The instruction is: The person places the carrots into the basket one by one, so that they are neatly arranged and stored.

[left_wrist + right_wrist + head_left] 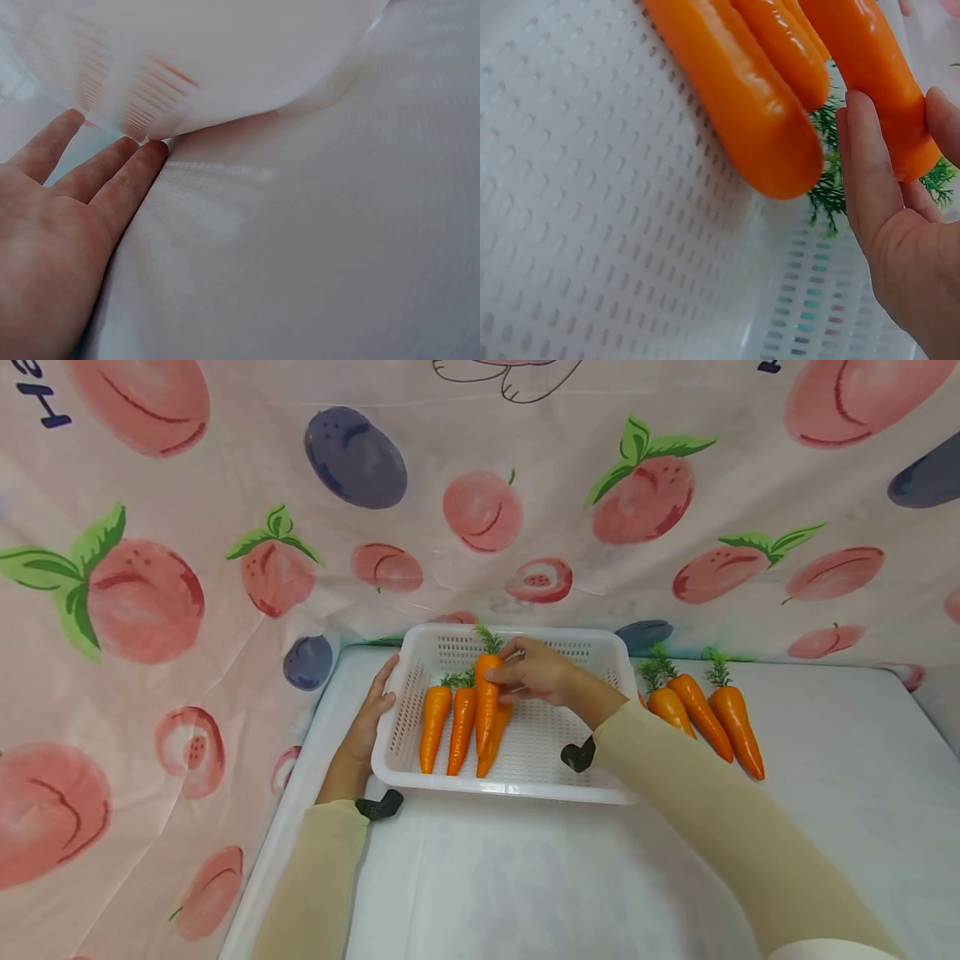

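Observation:
In the head view a white plastic basket (555,752) with slotted walls holds several orange carrots with green tops. My right hand (542,672) reaches in and pinches one carrot (487,689) near its leafy end. That carrot lies over another carrot (498,735), which it partly covers. Two more carrots, one at the left (434,727) and one beside it (462,727), lie tips toward me. The right wrist view shows thumb and fingers on either side of the held carrot (877,82). My left hand (64,217) touches the basket's outer left side with extended fingers.
Right of the basket, several more carrots (737,727) lie on the white tabletop (825,793), one mostly hidden by the right arm. A fruit-printed cloth (465,427) rises behind the basket and along the left side. Each wrist wears a black device (380,804).

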### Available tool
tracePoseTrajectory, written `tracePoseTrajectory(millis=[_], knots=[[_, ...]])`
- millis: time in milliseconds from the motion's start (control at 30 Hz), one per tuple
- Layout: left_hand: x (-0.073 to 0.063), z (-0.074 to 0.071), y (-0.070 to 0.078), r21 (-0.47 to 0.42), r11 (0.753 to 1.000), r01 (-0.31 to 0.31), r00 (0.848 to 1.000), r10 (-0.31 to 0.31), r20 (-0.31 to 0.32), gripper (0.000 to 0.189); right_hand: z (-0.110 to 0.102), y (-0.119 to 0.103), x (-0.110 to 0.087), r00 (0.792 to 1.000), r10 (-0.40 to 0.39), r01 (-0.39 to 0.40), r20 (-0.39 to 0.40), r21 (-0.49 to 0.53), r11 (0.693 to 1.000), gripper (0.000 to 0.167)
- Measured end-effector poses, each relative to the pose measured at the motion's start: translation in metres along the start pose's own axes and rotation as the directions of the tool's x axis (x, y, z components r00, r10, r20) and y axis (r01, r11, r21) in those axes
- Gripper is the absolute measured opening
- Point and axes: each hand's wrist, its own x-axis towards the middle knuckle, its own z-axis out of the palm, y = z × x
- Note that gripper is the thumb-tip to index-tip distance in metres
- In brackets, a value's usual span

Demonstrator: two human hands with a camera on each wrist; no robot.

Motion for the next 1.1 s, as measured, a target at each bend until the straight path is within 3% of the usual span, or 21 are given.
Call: tracePoseTrajectory(millis=[267, 467, 700, 1100], knots=[[0.000, 0.000, -0.001, -0.012, 1.000, 0.012, 1.000, -0.012, -0.007, 0.065, 0.008, 0.007, 0.008, 0.999, 0.015, -0.015, -0.034, 0.009, 1.000, 0.051], [0.000, 0.000, 0.001, -0.009, 1.000, 0.012, 1.000, -0.012, 0.001, 0.065, 0.014, 0.007, 0.008, 0.998, 0.000, -0.003, -0.058, -0.056, 0.998, 0.056], [0.000, 0.000, 0.000, 0.010, 1.000, 0.008, 1.000, -0.008, -0.010, 0.067, 0.017, 0.007, 0.011, 0.991, -0.030, 0.014, -0.131, -0.120, 0.993, 0.049], [-0.001, 0.002, 0.002, 0.010, 1.000, 0.005, 1.000, -0.005, -0.001, 0.065, 0.011, 0.008, 0.004, 0.983, 0.005, -0.058, -0.181, -0.288, 0.956, 0.048]])
